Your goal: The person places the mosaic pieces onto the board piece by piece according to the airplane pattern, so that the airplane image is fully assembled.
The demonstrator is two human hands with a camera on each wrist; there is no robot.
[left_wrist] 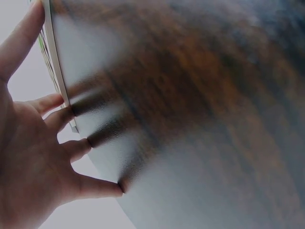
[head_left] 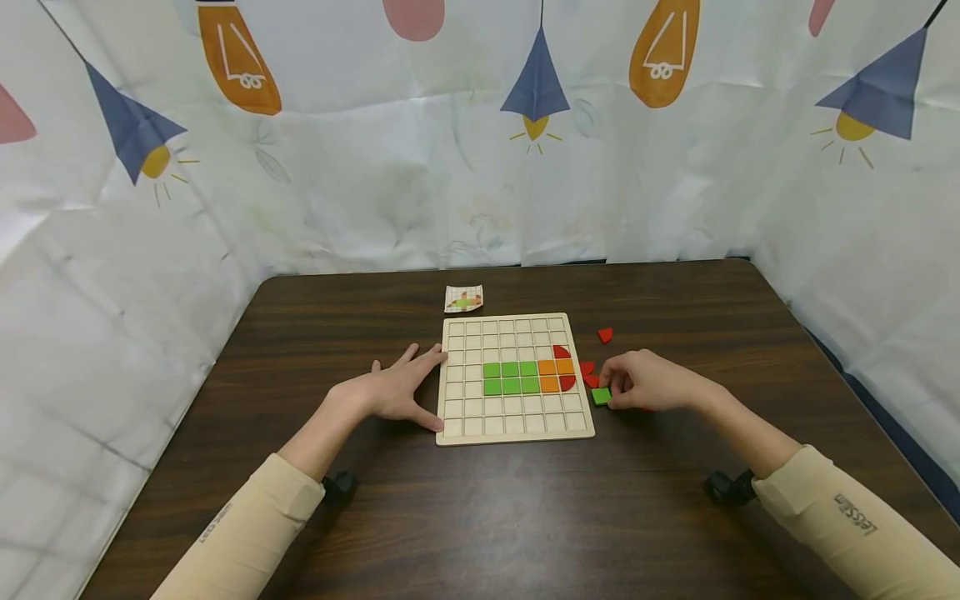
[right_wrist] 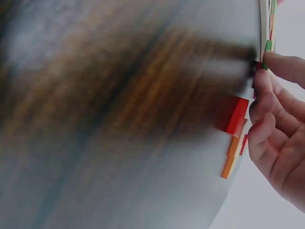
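A pale wooden grid board lies flat on the table, with green squares, orange squares and red quarter-round pieces set in its cells. With its fingers spread, my left hand rests at the board's left edge, thumb and fingertips touching it. Just off the right edge, my right hand pinches a green square tile between thumb and finger, low over the table. In the right wrist view the green tile is partly hidden by the fingers.
Loose red pieces lie between the board and my right hand, and another red piece sits farther back. Red and orange pieces show beside the right hand. A small pattern card lies behind the board.
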